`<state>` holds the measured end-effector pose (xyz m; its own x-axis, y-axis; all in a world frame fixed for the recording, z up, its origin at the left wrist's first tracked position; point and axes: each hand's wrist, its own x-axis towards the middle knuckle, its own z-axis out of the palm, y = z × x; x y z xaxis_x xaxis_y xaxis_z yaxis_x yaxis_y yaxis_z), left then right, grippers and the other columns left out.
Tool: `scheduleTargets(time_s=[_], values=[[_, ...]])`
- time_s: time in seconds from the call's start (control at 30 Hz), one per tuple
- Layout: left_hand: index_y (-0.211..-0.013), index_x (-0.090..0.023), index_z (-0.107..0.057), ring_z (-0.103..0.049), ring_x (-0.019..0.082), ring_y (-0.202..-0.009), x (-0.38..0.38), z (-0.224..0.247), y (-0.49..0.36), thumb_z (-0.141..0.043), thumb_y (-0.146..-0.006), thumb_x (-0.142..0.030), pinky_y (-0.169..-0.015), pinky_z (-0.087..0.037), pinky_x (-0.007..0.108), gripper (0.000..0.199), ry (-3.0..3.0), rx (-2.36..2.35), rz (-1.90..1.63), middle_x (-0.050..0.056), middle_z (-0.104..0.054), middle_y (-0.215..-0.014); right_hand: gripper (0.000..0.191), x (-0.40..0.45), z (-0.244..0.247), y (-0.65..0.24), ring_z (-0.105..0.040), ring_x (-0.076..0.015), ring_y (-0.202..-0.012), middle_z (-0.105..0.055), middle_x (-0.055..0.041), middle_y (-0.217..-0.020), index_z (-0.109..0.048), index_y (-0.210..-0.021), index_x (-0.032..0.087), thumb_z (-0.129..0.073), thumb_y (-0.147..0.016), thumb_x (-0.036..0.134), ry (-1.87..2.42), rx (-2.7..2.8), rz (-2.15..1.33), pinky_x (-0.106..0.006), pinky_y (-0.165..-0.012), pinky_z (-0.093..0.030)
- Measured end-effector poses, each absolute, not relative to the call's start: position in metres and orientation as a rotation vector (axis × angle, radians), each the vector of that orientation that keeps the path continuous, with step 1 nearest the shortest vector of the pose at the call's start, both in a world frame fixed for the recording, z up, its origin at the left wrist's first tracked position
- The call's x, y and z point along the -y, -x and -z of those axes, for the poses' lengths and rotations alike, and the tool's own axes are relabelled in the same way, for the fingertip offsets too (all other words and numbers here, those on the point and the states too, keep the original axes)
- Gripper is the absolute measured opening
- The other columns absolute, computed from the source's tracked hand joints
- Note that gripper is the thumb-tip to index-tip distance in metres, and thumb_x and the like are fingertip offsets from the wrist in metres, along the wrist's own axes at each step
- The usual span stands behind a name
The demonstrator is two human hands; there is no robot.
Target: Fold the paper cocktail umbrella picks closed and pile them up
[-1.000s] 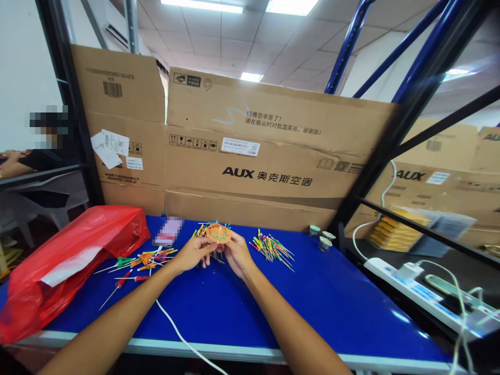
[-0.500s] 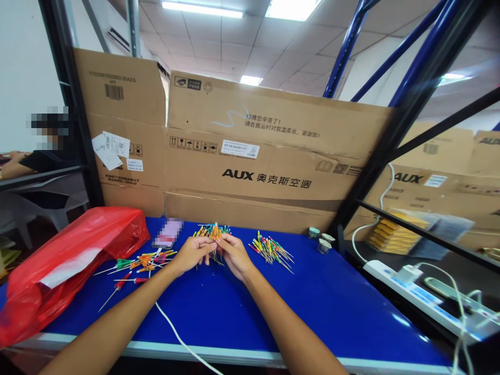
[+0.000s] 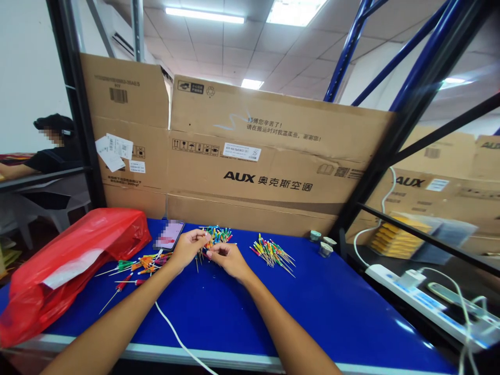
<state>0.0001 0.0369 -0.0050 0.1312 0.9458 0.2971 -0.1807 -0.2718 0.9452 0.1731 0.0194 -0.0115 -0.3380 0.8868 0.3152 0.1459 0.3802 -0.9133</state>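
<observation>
Bright, even light from ceiling panels [image 3: 296, 12]; soft shadows; edges warped, wide-angle.

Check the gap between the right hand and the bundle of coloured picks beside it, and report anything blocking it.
Nothing visible blocks it: only blue tabletop lies between the right hand and the bundle of coloured picks.

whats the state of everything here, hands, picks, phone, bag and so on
left hand, fingers pinched, raised beside the middle picks
right hand, fingers curled, apart from left hand
middle picks, loose heap on table
right picks, loose bundle on table
left picks, scattered on table
phone, lying flat, screen blurred
red plastic bag, slumped on table edge
power strip, plug in it
</observation>
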Motion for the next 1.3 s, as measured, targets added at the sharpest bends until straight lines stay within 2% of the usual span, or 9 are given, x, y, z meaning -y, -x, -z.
scheduleTargets(time_s=[0.13, 0.33, 0.63, 0.87, 1.07, 1.17, 1.3], values=[[-0.085, -0.013, -0.068, -0.037, 0.004, -0.039, -0.036, 0.005, 0.001, -0.081, -0.068, -0.047, -0.038, -0.022, 0.017, 0.040, -1.326, -0.789, -1.284, -0.002, -0.061, -0.060, 0.036, -0.017, 0.005, -0.178, -0.038, -0.0101, -0.053, -0.053, 0.0025, -0.057, -0.072, -0.072, 0.016, -0.069, -0.080, 0.051, 0.901, 1.884, -0.965, -0.022, -0.050, -0.029], [-0.095, -0.011, -0.071, -0.041, 0.006, -0.040, -0.028, 0.004, 0.003, -0.080, -0.069, -0.048, -0.038, -0.025, 0.017, 0.046, -1.412, -0.792, -1.083, 0.000, -0.062, -0.058, 0.035, -0.008, -0.008, -0.182, -0.044, -0.0112, -0.056, -0.061, 0.0011, -0.066, -0.075, -0.086, 0.017, -0.059, -0.090, 0.048, 0.845, 2.027, -0.878, -0.022, -0.055, -0.035], [-0.074, -0.014, -0.070, -0.042, 0.006, -0.039, -0.037, 0.006, 0.007, -0.083, -0.064, -0.046, -0.037, -0.024, 0.018, 0.036, -1.412, -0.941, -1.324, -0.002, -0.061, -0.057, 0.020, -0.005, -0.022, -0.206, -0.062, -0.0173, -0.071, -0.074, -0.0045, -0.080, -0.080, -0.091, 0.023, -0.067, -0.086, 0.038, 0.778, 2.362, -0.630, -0.029, -0.072, -0.046], [-0.075, -0.015, -0.070, -0.047, 0.008, -0.040, -0.039, 0.007, 0.010, -0.080, -0.069, -0.047, -0.038, -0.030, 0.019, 0.034, -1.384, -0.952, -1.311, -0.003, -0.057, -0.051, 0.011, -0.006, -0.012, -0.209, -0.064, -0.0184, -0.076, -0.077, -0.0024, -0.079, -0.081, -0.087, 0.028, -0.073, -0.082, 0.033, 0.762, 2.561, -0.523, -0.030, -0.078, -0.044], [-0.073, -0.014, -0.069, -0.044, 0.007, -0.038, -0.040, 0.005, 0.010, -0.082, -0.068, -0.043, -0.036, -0.027, 0.018, 0.032, -1.386, -0.947, -1.375, -0.004, -0.055, -0.048, 0.011, -0.007, -0.012, -0.203, -0.062, -0.0190, -0.079, -0.076, -0.0031, -0.083, -0.079, -0.088, 0.026, -0.069, -0.085, 0.026, 0.739, 2.604, -0.332, -0.031, -0.080, -0.041], [-0.076, -0.013, -0.070, -0.044, 0.007, -0.037, -0.039, 0.004, 0.011, -0.082, -0.068, -0.042, -0.036, -0.027, 0.018, 0.033, -1.379, -0.950, -1.379, -0.003, -0.059, -0.051, 0.013, -0.006, -0.014, -0.205, -0.062, -0.0187, -0.080, -0.076, -0.0032, -0.085, -0.078, -0.093, 0.026, -0.067, -0.086, 0.025, 0.722, 2.618, -0.301, -0.030, -0.079, -0.041], [-0.078, -0.013, -0.070, -0.044, 0.005, -0.038, -0.037, 0.004, 0.010, -0.083, -0.067, -0.042, -0.036, -0.028, 0.018, 0.033, -1.377, -0.923, -1.356, 0.001, -0.068, -0.062, 0.011, -0.006, -0.010, -0.201, -0.059, -0.0185, -0.077, -0.074, -0.0026, -0.082, -0.076, -0.085, 0.024, -0.065, -0.085, 0.021, 0.737, 2.672, -0.203, -0.030, -0.078, -0.039]])
